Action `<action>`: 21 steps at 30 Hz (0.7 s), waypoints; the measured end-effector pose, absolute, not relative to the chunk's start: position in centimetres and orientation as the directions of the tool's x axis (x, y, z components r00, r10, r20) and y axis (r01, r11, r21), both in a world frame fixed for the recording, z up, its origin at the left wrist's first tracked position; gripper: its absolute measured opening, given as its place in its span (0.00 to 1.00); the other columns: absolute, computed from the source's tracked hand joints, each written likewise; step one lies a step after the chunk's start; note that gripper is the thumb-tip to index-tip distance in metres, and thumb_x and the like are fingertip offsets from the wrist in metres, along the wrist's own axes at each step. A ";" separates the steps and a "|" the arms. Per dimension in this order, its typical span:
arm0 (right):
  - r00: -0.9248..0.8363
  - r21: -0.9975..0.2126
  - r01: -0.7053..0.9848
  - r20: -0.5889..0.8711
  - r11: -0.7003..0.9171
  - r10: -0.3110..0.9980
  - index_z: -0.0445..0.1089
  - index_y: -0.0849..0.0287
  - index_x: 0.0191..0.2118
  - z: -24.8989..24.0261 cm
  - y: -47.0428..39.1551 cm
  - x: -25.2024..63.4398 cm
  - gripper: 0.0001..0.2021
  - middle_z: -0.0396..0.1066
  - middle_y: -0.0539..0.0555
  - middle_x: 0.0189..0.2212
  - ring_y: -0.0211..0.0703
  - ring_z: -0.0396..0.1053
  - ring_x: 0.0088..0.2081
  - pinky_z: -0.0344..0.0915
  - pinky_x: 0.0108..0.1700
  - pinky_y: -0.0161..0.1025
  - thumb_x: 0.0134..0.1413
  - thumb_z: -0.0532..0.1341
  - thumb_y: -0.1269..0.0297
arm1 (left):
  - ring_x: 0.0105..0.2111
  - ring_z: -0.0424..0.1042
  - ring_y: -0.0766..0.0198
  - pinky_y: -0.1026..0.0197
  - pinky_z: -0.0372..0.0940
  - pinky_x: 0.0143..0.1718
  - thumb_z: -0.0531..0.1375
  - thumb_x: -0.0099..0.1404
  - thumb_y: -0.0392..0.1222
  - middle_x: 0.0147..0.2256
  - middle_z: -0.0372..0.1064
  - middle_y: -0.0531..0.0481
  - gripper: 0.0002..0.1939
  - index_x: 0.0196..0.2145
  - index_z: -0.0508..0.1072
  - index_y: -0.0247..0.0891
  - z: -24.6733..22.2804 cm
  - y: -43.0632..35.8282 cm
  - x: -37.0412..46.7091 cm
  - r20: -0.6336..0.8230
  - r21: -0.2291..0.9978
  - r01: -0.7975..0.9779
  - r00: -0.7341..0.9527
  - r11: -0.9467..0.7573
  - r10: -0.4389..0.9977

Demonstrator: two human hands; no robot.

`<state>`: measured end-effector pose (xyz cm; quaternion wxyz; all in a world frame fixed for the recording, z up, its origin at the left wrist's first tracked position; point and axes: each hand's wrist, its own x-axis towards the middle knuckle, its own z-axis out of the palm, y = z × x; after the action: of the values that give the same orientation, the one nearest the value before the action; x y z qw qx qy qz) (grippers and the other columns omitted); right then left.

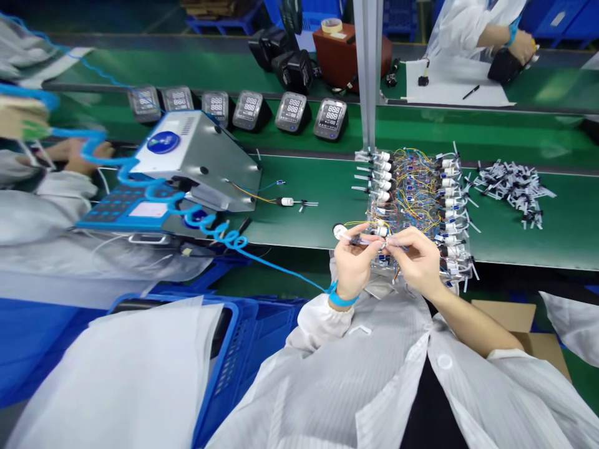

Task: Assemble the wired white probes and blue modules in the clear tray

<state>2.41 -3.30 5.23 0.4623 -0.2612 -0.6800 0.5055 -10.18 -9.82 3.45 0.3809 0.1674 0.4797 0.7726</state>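
Note:
Over the near edge of the bench, my left hand [354, 265] is closed in a pinch on a pale tube assembly [358, 239] with a dark fitting. A round white part [339, 232] with yellow wires sticks out beside its fingers. My right hand [416, 259] is closed too, its fingertips meeting the left ones at a small white end; exactly what it pinches is partly hidden. Just beyond both hands lies a clear tray [393, 163] filled with white cylindrical pumps [384, 167], tubes and coloured wires [412, 206].
A grey and blue tester [201, 156] stands left, a wired pump [286, 201] beside it. Tube fittings [515, 187] are heaped right. Several display monitors [331, 118] line the back. A blue coiled cord [229, 238] runs to my left wrist. Co-workers' hands [521, 47] show at back right and left.

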 end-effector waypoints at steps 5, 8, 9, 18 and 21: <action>-0.404 -0.927 -0.112 0.372 0.359 0.836 0.80 0.50 0.37 5.1 -3.4 2.3 0.03 0.80 0.55 0.35 0.50 0.78 0.38 0.78 0.43 0.51 0.63 0.71 0.61 | 0.35 0.82 0.62 0.59 0.77 0.43 0.81 0.51 0.48 0.33 0.81 0.53 0.28 0.47 0.79 0.42 3.3 -9.8 -10.1 -0.091 0.898 -0.371 -0.682 -0.237 0.726; -0.399 -0.925 -0.144 0.379 0.351 0.835 0.80 0.51 0.37 5.1 -3.4 2.3 0.02 0.80 0.55 0.35 0.49 0.78 0.37 0.77 0.42 0.50 0.63 0.71 0.62 | 0.35 0.83 0.61 0.58 0.77 0.44 0.81 0.51 0.47 0.34 0.81 0.52 0.28 0.47 0.80 0.41 3.0 -9.8 -10.1 -0.083 0.901 -0.362 -0.683 -0.238 0.726; -0.398 -0.924 -0.156 0.383 0.350 0.833 0.80 0.51 0.37 5.2 -3.3 2.3 0.02 0.80 0.55 0.35 0.48 0.77 0.37 0.76 0.41 0.49 0.63 0.71 0.62 | 0.35 0.83 0.61 0.58 0.77 0.44 0.81 0.52 0.47 0.34 0.81 0.52 0.28 0.47 0.80 0.41 2.9 -9.8 -10.1 -0.079 0.903 -0.358 -0.681 -0.236 0.728; -0.596 -0.885 -0.051 0.398 0.462 0.698 0.81 0.53 0.37 6.4 -1.6 3.5 0.05 0.80 0.54 0.34 0.47 0.77 0.38 0.73 0.43 0.47 0.65 0.68 0.65 | 0.37 0.84 0.59 0.56 0.78 0.48 0.80 0.54 0.45 0.34 0.83 0.49 0.26 0.49 0.82 0.39 3.3 -10.5 -10.4 -0.041 0.953 -0.248 -0.670 -0.172 0.741; -0.614 -0.870 -0.040 0.409 0.491 0.675 0.80 0.54 0.37 6.3 -1.2 3.8 0.04 0.80 0.54 0.35 0.45 0.77 0.39 0.72 0.42 0.45 0.65 0.67 0.68 | 0.37 0.84 0.60 0.58 0.79 0.46 0.79 0.56 0.44 0.35 0.84 0.48 0.25 0.50 0.83 0.38 3.3 -10.5 -10.8 -0.021 0.968 -0.207 -0.622 -0.138 0.783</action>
<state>3.83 -1.25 6.32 0.3880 -0.2058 -0.7714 0.4605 -10.81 -10.54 3.28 0.3493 0.2588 0.5558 0.7086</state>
